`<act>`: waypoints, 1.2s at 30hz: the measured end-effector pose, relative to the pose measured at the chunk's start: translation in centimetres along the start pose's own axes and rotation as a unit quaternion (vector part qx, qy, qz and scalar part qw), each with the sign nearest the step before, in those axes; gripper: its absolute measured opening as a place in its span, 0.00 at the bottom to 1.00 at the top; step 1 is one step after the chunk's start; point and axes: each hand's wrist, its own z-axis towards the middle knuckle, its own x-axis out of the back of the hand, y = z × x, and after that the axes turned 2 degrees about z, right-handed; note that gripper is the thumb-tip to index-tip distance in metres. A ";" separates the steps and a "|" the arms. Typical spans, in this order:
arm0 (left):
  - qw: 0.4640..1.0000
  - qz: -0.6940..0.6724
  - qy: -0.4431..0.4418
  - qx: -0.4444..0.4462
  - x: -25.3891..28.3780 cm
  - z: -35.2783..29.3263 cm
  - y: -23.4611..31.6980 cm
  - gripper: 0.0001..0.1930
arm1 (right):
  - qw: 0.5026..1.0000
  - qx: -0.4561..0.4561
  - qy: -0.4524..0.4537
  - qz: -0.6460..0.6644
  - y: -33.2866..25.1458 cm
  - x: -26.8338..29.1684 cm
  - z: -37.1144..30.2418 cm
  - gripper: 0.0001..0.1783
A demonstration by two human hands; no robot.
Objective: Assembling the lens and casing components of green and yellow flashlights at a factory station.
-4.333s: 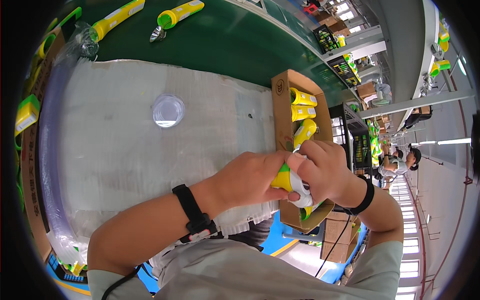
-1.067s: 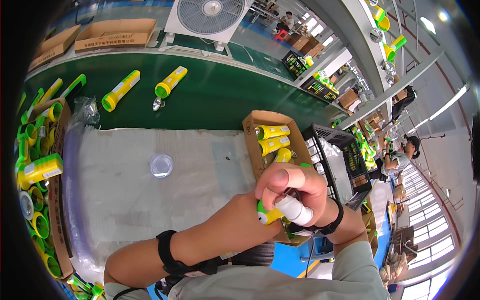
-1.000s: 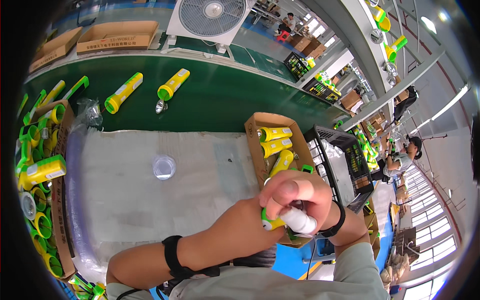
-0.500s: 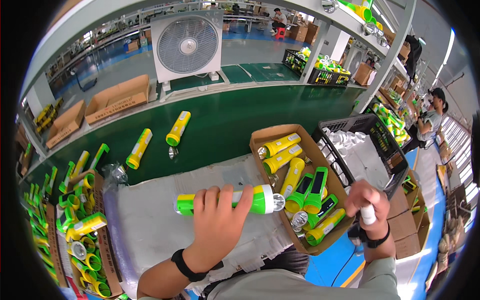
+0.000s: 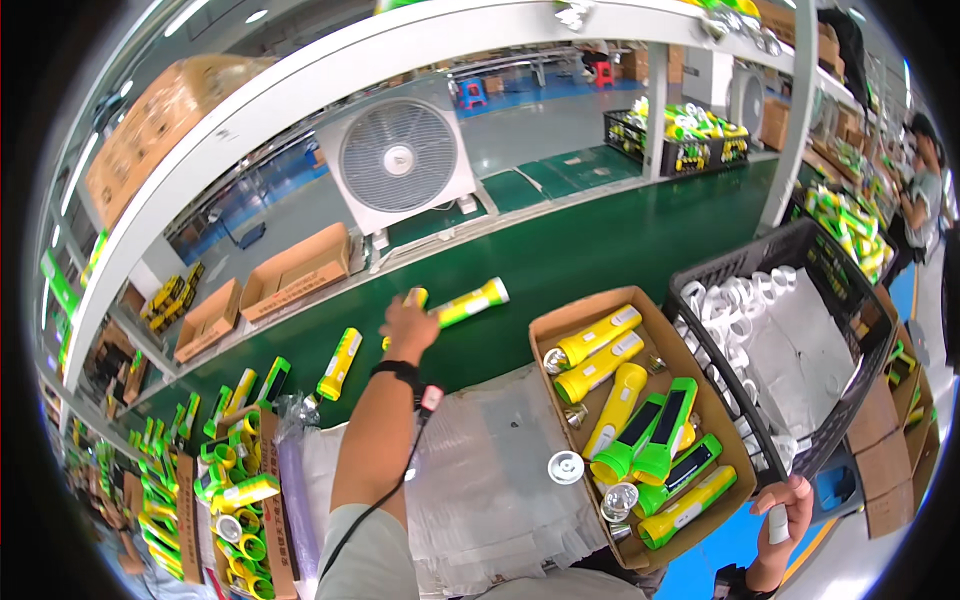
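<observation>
My left hand [image 5: 410,328] reaches onto the green belt, its fingers closed over a yellow flashlight [image 5: 418,296] that it mostly hides. Touching or almost touching that hand on the right lies a green-and-yellow flashlight [image 5: 472,302] with a white end. At the lower right is my right hand [image 5: 785,505], low beside the crate, its fingers loosely bent and apart. A white band or cover [image 5: 778,524] shows on one of its digits. A white ring with a silver centre [image 5: 565,467] is at the left edge of the box of flashlights.
A cardboard box [image 5: 737,508] holds several flashlights and reflectors. Right of it stands a black crate [image 5: 870,350] of white rings. More flashlights [image 5: 340,364] lie along the belt [image 5: 570,240], with a full carton [image 5: 275,500] at left. A white shelf beam [image 5: 300,90] crosses overhead.
My left hand has let go of the green-and-yellow flashlight on the belt and moved onto the yellow one. My right hand has dropped lower. The view has shifted.
</observation>
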 end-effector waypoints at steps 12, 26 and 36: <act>0.942 -0.180 -0.008 -0.282 14.2 -12.6 -4.6 0.27 | 0.947 0.088 -0.308 0.017 -6.7 -9.6 9.2 0.22; 0.729 -0.576 -0.325 -0.177 18.8 -27.4 -12.4 0.35 | 0.837 -0.135 -0.485 0.212 -7.2 -31.2 -2.7 0.41; 0.881 -0.293 -0.036 -0.370 16.8 -26.7 -8.9 0.18 | 0.868 -0.136 -0.442 0.183 -5.9 -33.1 -4.9 0.40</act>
